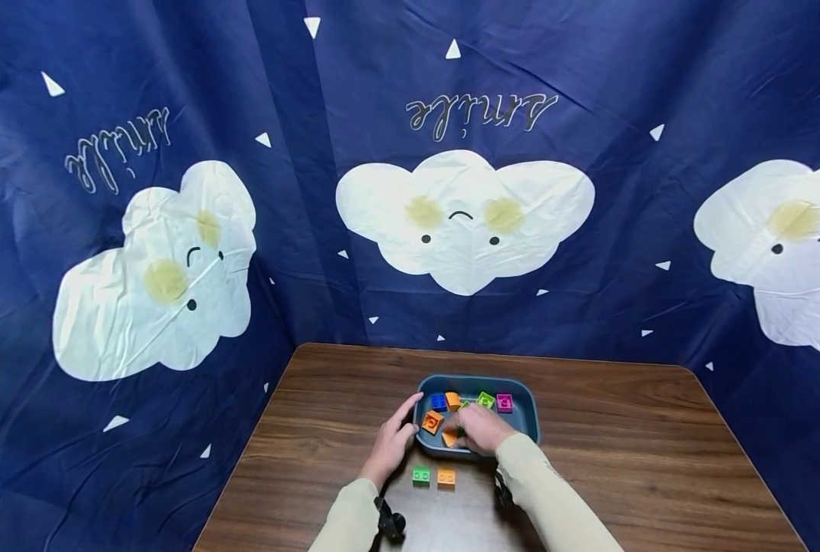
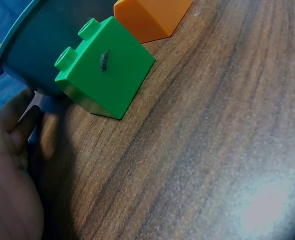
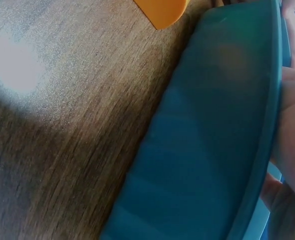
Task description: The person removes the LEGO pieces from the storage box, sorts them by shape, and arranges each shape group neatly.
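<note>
A blue-grey plastic tray [image 1: 477, 380] with toy building blocks in it stands on the table. My left hand [image 1: 390, 446] rests against its left end, the index finger stretched along the rim and the thumb at the near corner. Reaching into the tray, my right hand [image 1: 482, 428] has its fingertips right at an orange block [image 1: 449, 438]; I cannot tell whether they pinch it. Around them lie another orange block [image 1: 433, 422], a blue block [image 1: 439, 402], a lime-green block [image 1: 485, 400] and a magenta block [image 1: 505, 403]. The right palm hides part of the tray.
In front of the tray, a green block [image 1: 420, 476] and an orange block [image 1: 446, 479] sit side by side on the wooden table [image 1: 610, 429]. A dark blue curtain [image 1: 299, 230] with white clouds surrounds the table's back and sides.
</note>
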Tool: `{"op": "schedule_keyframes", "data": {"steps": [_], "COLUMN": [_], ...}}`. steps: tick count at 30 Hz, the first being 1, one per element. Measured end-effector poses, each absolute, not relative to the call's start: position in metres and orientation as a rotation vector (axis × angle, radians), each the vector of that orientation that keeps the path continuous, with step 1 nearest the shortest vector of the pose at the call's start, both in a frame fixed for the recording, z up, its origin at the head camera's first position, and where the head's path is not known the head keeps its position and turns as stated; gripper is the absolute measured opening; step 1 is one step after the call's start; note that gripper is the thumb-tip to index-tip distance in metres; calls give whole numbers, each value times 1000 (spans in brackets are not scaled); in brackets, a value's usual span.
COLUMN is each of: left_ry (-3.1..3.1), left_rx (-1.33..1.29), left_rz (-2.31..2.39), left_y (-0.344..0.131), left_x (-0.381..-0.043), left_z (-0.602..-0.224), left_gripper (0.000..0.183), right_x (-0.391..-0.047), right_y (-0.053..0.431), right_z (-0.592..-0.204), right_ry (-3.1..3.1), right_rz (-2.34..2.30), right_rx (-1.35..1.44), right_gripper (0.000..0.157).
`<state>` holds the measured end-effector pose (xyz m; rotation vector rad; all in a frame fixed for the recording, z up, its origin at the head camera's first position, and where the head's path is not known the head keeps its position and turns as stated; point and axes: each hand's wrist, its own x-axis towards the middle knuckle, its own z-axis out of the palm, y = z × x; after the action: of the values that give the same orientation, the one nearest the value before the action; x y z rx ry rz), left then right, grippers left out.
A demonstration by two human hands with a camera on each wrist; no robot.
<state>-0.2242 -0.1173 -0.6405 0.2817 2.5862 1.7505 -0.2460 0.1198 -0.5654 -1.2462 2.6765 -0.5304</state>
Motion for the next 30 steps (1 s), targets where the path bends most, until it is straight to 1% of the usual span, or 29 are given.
{"op": "schedule_keyframes", "data": {"steps": [9, 15, 25, 30], "left_ry": [2564, 2570, 2576, 2571], "left_rx": [276, 279, 285, 273], "left_rz": [1757, 1742, 1761, 1770], "left_y": [-117, -117, -117, -117], "left_x": [-223, -223, -223, -224], "left_z": [-640, -641, -641, -640], "left_gripper": [63, 63, 64, 65], "right_x": [-246, -248, -246, -245], "right_y": [118, 119, 129, 136], "right_z": [-567, -570, -573, -576], "right_ry": [2671, 2669, 2650, 2674], "right_rz": [-499, -510, -758, -894], "right_rx": [-1261, -1255, -1051, -943], "right_gripper": [29, 28, 24, 28]}}
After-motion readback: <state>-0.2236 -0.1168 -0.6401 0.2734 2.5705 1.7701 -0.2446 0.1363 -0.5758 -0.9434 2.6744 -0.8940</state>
